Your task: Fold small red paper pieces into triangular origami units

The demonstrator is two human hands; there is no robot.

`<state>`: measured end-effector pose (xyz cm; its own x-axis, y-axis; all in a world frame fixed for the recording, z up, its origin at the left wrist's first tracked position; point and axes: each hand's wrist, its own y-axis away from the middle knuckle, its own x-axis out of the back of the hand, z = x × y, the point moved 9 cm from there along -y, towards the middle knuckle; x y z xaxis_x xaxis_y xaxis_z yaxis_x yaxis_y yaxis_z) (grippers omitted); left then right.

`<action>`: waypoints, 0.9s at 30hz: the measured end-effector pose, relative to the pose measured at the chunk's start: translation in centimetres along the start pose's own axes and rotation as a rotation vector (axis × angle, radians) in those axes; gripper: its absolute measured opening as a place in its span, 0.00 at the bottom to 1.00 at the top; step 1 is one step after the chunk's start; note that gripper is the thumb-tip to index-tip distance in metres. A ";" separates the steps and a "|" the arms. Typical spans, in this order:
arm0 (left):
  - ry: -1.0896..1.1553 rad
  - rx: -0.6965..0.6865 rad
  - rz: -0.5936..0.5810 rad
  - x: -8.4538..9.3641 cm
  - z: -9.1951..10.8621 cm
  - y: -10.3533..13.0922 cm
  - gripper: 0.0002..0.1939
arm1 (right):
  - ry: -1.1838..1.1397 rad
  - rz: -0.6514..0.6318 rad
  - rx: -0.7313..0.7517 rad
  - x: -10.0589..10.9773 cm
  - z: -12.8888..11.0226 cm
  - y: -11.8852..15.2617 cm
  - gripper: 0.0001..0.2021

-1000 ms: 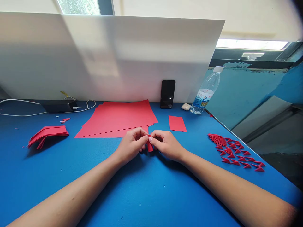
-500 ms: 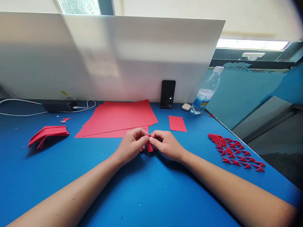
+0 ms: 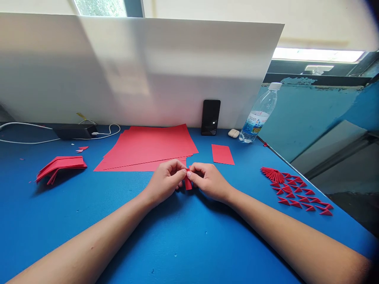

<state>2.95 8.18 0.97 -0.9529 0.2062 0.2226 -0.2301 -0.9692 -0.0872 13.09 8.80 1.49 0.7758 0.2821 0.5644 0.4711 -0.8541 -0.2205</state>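
Item 1: red paper strip, narrow, apparently folded. Held mid-bench, forward of the near edge of the bench, its lower end hanging out between the fingers; upper part mostly hidden.

Item 2: left hand. Grip closed to a pinch, thumb and fingers on the strip's upper left side.

Item 3: right hand. Grip likewise closed, thumb tip on the strip's upper right side; the 2 thumbs nearly meet.

Item 4: large red sheets, overlapping, toward the far edge, beyond the left hand.

Item 5: small red rectangle, flat, right of the sheets.

Item 6: folded red triangles, in rows along the right edge, beside a red fan-shaped cluster.

Item 7: bundle of folded red paper, toward the left edge.

Step in hand, as judged: small-scale folding or creasing, fingertips working at the strip's top. Whether the crease is finished, cannot tell.

Demands of the next move, as judged: edges kept aligned, the left grip steadying the strip while the right thumb presses evenly; light pressure, as a skewed fold would be the likely fault.
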 end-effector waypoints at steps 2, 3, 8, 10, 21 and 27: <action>-0.005 0.002 0.000 0.0 0.1 0.0 0.06 | 0.002 0.000 0.000 0.0 -0.1 0.0 0.12; -0.005 0.002 -0.001 0.0 0.1 0.0 0.06 | 0.002 0.001 0.002 0.0 -0.1 0.0 0.12; -0.003 0.002 0.000 0.0 0.1 0.0 0.05 | 0.001 0.002 0.009 0.1 -0.2 0.0 0.12; -0.004 0.002 0.000 0.0 0.0 0.0 0.05 | 0.003 0.001 0.012 0.1 -0.2 0.0 0.12; -0.003 -0.003 -0.003 -0.1 0.1 0.0 0.05 | -0.004 0.000 0.012 -0.1 -0.2 0.0 0.13; 0.056 0.023 -0.004 0.0 -0.1 -0.1 0.07 | -0.037 -0.005 -0.006 0.0 -0.1 0.0 0.12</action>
<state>2.96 8.25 0.91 -0.9617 0.2168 0.1677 -0.2301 -0.9711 -0.0639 13.05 8.79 1.56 0.7882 0.3026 0.5360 0.4730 -0.8550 -0.2129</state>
